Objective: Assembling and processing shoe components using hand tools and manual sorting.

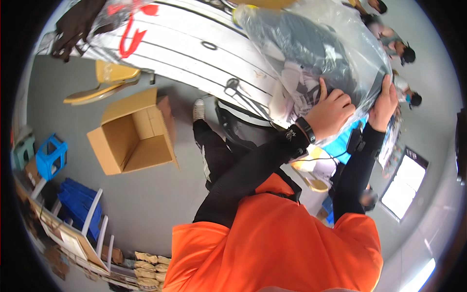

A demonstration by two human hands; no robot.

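Note:
A large clear plastic bag (360, 48) lies on the white table, with folded dark grey and black cloth (311, 41) inside it. My left hand (332, 114) rests at the bag's near side, its index finger sticking up and the other fingers bent onto the plastic. At the bag's right edge my right hand (383, 104) pinches the film, thumb and fingers together. Pale patterned cloth (291, 82) shows next to my left hand. Both my wrists carry dark bands over black sleeves.
The white table (180, 34) bears a red strap (130, 39), a black ring (209, 45) and a black scissors-like tool (233, 87). An open cardboard box (141, 136) stands on the floor, near a yellow chair (114, 73) and a blue stool (51, 156). Other people are at the far right.

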